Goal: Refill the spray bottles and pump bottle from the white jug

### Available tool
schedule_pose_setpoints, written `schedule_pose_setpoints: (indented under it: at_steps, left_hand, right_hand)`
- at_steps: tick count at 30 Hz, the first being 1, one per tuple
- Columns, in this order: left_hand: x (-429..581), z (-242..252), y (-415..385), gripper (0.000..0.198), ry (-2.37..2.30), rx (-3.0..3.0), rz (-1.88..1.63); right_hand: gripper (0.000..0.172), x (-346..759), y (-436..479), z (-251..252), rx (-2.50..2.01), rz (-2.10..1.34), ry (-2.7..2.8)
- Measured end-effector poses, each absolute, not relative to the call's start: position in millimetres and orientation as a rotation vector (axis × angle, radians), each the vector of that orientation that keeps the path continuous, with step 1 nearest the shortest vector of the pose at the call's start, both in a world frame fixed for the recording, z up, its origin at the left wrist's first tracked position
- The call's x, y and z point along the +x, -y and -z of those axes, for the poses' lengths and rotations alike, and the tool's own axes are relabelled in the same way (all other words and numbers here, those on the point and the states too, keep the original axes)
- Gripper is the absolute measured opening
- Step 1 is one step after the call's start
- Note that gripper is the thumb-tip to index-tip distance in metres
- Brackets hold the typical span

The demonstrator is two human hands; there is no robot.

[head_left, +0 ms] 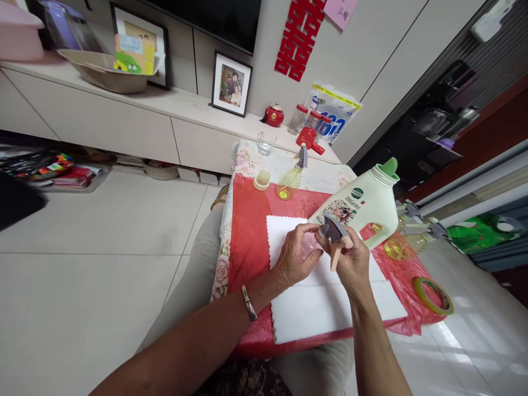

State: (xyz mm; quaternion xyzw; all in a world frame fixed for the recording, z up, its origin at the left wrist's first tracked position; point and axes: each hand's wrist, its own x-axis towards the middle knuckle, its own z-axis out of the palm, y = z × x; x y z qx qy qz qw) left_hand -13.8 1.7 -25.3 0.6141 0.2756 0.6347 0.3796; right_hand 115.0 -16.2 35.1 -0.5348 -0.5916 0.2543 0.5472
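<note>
Above a white scalloped-edge sheet, my left hand is wrapped round the body of a small clear pink spray bottle. My right hand grips the bottle's grey and peach spray head at the neck; whether the head is screwed on or loose I cannot tell. Just beyond my hands, a large pale green detergent jug with its green spout showing stands on the table. Farther back are a spray bottle with yellow liquid and a pale cap.
Red plastic film covers much of the small table. A tape roll lies at the right corner, near more yellow spray bottles. A glass cup stands at the back. Behind runs a low cabinet with jars and a photo frame.
</note>
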Motion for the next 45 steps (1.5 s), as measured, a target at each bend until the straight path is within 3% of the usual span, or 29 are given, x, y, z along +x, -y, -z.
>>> schedule_pose_setpoints:
  at_steps: [8,14,31,39,45]
  left_hand:
    - [-17,17,2,0.04,-0.687,1.61,-1.659]
    - [-16,16,2,0.046,-0.682,1.624,-1.678]
    - [-15,20,-1,0.048,-0.718,1.692,-1.74]
    - [-17,15,1,0.042,-0.737,1.673,-1.705]
    - [-17,18,1,0.051,-0.732,1.686,-1.705]
  right_hand:
    - [0.032,102,15,-24,-1.293,-0.431,1.345]
    - [0.021,94,24,-27,-1.326,-0.402,1.39]
    - [0.052,85,13,-9,-1.168,-0.665,1.124]
    - [0.036,102,20,-5,-1.145,-0.698,1.212]
    - [0.038,100,13,-2,-1.143,-0.633,1.178]
